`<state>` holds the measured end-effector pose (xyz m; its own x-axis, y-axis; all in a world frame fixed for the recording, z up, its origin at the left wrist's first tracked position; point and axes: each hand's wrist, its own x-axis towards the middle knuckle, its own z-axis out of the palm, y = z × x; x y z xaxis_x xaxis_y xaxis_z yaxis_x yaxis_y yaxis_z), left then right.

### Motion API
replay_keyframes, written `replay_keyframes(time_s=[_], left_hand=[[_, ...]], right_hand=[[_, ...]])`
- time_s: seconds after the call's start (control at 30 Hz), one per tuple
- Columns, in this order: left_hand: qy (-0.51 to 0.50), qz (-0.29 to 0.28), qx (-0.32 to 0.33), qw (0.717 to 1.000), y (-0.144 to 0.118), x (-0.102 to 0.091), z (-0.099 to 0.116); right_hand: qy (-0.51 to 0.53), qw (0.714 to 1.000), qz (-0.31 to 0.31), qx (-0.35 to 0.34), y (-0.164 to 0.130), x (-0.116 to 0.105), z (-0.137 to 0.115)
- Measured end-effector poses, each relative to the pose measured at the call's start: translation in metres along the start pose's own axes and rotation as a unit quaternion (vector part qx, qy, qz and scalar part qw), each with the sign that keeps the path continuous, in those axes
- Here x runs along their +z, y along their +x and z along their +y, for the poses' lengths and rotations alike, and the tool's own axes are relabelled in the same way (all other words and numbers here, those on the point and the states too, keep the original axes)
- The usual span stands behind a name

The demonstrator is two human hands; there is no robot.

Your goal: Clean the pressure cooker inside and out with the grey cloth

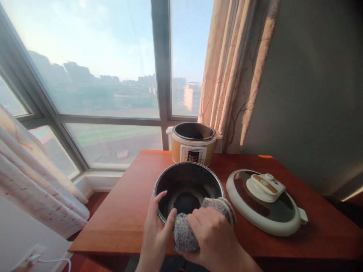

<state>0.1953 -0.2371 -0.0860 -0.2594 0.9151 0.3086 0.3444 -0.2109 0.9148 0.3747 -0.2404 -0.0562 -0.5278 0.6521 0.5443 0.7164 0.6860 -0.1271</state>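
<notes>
A dark metal inner pot [187,181] stands on the red-brown table [127,211] close to the near edge. My left hand [155,234] grips the pot's near rim, thumb and fingers over the edge. My right hand [212,238] holds a grey cloth [184,236] pressed against the pot's near rim, part of the cloth draped over the edge at the right. Behind the pot sits the yellow and white electric cooker body [193,145], open and without its lid. The cooker's round white lid [265,200] lies flat on the table to the right of the pot.
A large window [99,75] fills the back and left, with a patterned curtain [232,68] at the right of it and another curtain [36,181] at the lower left. A grey wall [312,94] bounds the right side. A wall socket with a white cable [34,258] sits low left.
</notes>
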Motion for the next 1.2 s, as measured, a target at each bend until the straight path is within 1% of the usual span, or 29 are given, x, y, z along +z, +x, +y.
replay_keyframes(time_s=[0.07,0.13,0.27,0.43,0.57,0.73,0.83,0.9,0.97,1.03,1.13,1.2], left_hand=[[-0.006,0.007,0.003,1.000,0.004,0.001,0.003],[-0.024,-0.008,0.005,1.000,0.009,-0.001,0.004],[-0.051,-0.067,0.010,0.996,0.020,-0.010,0.002],[-0.043,-0.137,0.026,0.989,0.035,-0.018,0.001],[-0.042,-0.184,0.033,0.982,0.049,-0.025,0.001],[-0.040,-0.275,0.051,0.959,0.074,-0.037,0.001],[-0.047,-0.332,0.035,0.941,0.091,-0.042,0.004],[-0.055,-0.358,0.015,0.932,0.101,-0.043,0.007],[-0.057,-0.372,0.001,0.927,0.111,-0.043,0.010],[-0.059,-0.373,-0.004,0.926,0.117,-0.041,0.011],[-0.089,-0.356,-0.001,0.930,0.120,-0.037,0.006],[-0.124,-0.331,0.005,0.936,0.116,-0.034,0.000]], right_hand=[[-0.007,1.000,0.014,0.003,0.002,0.001,-0.006],[-0.013,1.000,0.025,0.005,0.003,0.002,-0.009],[-0.022,0.999,0.026,-0.005,0.003,0.002,-0.010],[-0.022,0.999,0.005,-0.040,0.000,0.000,-0.002],[-0.015,0.997,-0.021,-0.073,-0.003,-0.007,0.009],[0.011,0.993,-0.086,-0.085,-0.008,-0.021,0.025],[0.029,0.988,-0.121,-0.095,-0.009,-0.029,0.038],[0.036,0.985,-0.135,-0.097,-0.008,-0.034,0.048],[0.043,0.984,-0.140,-0.101,-0.005,-0.036,0.058],[0.053,0.983,-0.140,-0.108,-0.003,-0.036,0.066],[0.062,0.982,-0.140,-0.108,-0.001,-0.034,0.072],[0.061,0.983,-0.138,-0.100,-0.001,-0.033,0.072]])
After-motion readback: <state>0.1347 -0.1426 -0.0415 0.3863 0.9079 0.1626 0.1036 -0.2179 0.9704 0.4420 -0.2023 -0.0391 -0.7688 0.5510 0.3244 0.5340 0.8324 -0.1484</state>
